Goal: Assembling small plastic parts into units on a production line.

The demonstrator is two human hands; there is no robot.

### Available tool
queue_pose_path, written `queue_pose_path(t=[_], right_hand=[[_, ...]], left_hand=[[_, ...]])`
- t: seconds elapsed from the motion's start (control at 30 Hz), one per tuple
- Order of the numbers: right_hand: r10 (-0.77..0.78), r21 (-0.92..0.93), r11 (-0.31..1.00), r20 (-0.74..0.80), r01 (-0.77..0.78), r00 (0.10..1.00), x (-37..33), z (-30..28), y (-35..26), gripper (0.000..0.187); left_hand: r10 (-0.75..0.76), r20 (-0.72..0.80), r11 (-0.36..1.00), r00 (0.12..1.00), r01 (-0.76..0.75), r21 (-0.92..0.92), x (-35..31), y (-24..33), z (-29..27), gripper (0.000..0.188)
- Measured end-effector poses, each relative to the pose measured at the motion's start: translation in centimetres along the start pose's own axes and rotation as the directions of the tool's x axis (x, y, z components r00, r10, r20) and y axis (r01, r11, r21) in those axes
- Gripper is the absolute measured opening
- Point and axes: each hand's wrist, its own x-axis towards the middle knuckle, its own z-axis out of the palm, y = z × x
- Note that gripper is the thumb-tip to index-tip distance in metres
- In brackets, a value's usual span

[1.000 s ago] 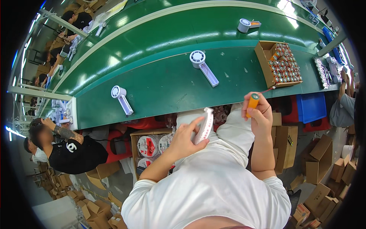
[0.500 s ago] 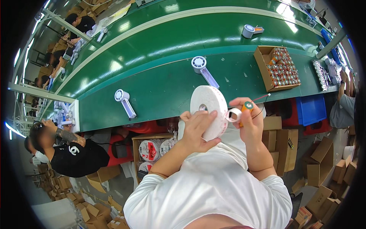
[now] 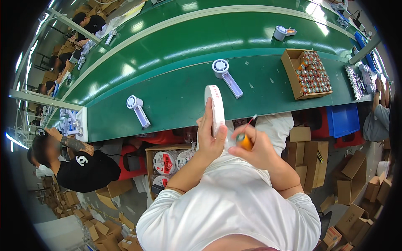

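A white tape roll [image 3: 215,109] is held edge-on in the left hand [image 3: 209,140]. At its 4 o'clock, an orange-handled tool [image 3: 244,140] is gripped by the right hand [image 3: 257,150], above the green desk [image 3: 180,96].

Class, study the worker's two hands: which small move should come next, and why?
Probably bring the orange tool in the right hand to the rim of the white tape roll: the left hand holds the roll edge-on, and the tip points toward it.
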Motion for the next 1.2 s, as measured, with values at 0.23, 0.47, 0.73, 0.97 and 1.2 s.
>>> queue_pose_path(t=[0.23, 0.47, 0.73, 0.97, 1.2], right_hand=[[-0.191, 0.090, 0.968, -0.329, 0.233, 0.925, 0.5, -1.2, -0.1, 0.038], [-0.266, -0.176, 0.960, -0.356, 0.216, 0.896, 0.3, -1.6, -1.2, 0.039], [-0.285, -0.280, 0.936, -0.255, 0.212, 0.924, 1.3, -2.5, 0.0, 0.039], [-0.174, 0.287, 0.865, -0.598, 0.412, 0.782, 1.2, -3.3, 0.5, 0.029], [-0.151, 0.288, 0.856, -0.655, 0.430, 0.740, 4.0, -2.1, 2.7, 0.035]], left_hand=[[0.329, 0.106, 0.894, 0.938, -0.345, 0.286, 0.6, 0.1, -0.2, 0.082], [0.423, 0.181, 0.801, 0.888, -0.460, 0.384, 0.9, 0.3, -0.5, 0.079], [0.370, 0.352, 0.760, 0.860, -0.498, 0.417, 1.7, 0.4, -1.6, 0.070], [0.253, 0.222, 0.734, 0.942, -0.336, 0.590, 1.1, 0.1, -1.5, 0.078], [0.385, 0.327, 0.745, 0.863, -0.499, 0.442, -0.2, 1.6, 0.6, 0.085]])
